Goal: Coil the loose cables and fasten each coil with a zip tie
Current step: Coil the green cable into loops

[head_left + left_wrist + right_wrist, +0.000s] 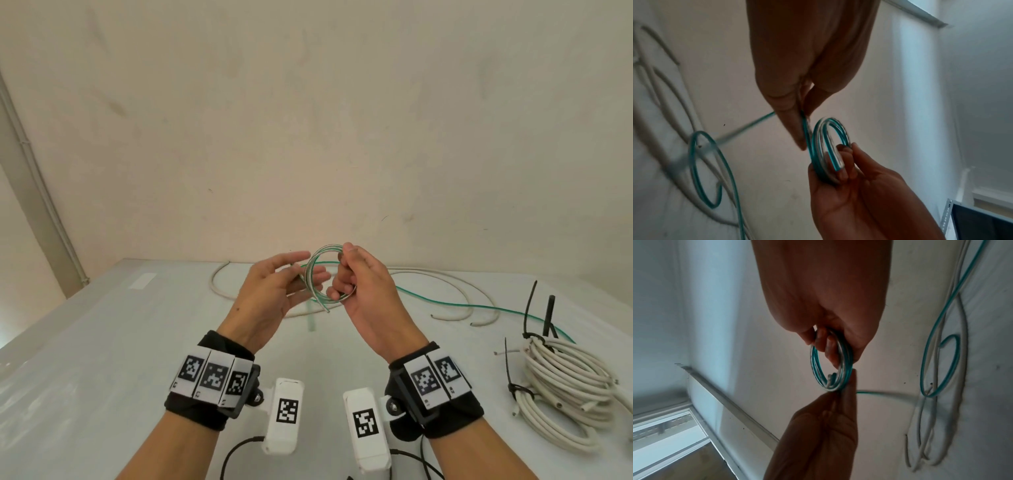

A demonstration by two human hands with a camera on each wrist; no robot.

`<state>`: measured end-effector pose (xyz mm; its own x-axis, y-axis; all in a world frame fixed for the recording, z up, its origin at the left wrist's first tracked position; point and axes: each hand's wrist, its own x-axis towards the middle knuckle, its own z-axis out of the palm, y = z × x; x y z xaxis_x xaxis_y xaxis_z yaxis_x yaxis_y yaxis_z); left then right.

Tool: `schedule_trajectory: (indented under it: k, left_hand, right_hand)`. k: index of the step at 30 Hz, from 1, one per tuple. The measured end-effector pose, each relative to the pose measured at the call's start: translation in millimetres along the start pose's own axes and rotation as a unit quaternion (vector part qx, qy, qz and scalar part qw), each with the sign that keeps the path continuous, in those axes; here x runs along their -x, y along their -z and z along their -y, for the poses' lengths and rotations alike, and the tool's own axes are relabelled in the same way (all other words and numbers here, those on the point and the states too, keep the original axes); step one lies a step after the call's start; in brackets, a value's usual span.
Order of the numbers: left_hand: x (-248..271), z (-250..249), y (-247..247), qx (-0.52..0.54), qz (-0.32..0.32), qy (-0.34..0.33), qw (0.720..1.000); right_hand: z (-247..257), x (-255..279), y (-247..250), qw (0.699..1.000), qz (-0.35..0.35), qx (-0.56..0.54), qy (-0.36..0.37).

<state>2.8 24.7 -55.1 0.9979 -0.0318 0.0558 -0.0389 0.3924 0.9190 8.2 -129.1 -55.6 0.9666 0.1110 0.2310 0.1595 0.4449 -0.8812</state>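
I hold a small coil of green-and-clear cable in the air over the far part of the table. My right hand grips the coil with its fingers curled through the loops. My left hand pinches the free strand between thumb and finger just left of the coil. In the left wrist view the strand runs out from under the left hand toward the right hand. The rest of the green cable trails loose across the table to the right, with a loop lying flat.
Loose white cables curve across the back of the grey table. At the right lies a bundle of coiled white cable bound by black zip ties with long tails. A wall stands right behind the table.
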Motion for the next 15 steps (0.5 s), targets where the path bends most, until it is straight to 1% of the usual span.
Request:
schedule_trajectory:
  k: [2, 4, 6, 8, 11, 13, 15]
  left_hand:
    - [3.0, -4.1, -1.8, -0.011, 0.024, -0.042, 0.999]
    - [6.2, -4.5, -5.4, -0.006, 0.03, -0.06, 0.998]
    - [5.3, -0.9, -6.0, 0.018, 0.016, -0.051, 0.998]
    - [3.1, 1.2, -4.6, 0.026, 0.001, -0.043, 0.999]
    - [2.9, -3.7, -1.3, -0.039, 0.049, -0.029, 0.998]
    - [3.1, -4.2, 1.7, -0.05, 0.056, -0.013, 0.997]
    - [4.0, -3.9, 3.5, -0.059, 0.061, 0.002, 0.996]
  right_hand:
    - [-0.4, 2.6, -2.0, 1.0, 0.019, 0.018, -0.014]
    - [1.3, 3.7, -2.2, 0.999, 0.034, 0.021, -0.021]
    - [2.9, 2.4, -0.3, 0.999, 0.034, 0.022, -0.019]
    - [2.5, -0.2, 2.9, 0.998, 0.035, 0.054, -0.002]
    - [1.1, -2.9, 8.7, 0.989, 0.037, 0.14, 0.027]
    - [1.2, -3.1, 12.0, 0.981, 0.048, 0.188, 0.03]
    - [0.5, -2.4, 13.8, 0.965, 0.057, 0.255, 0.035]
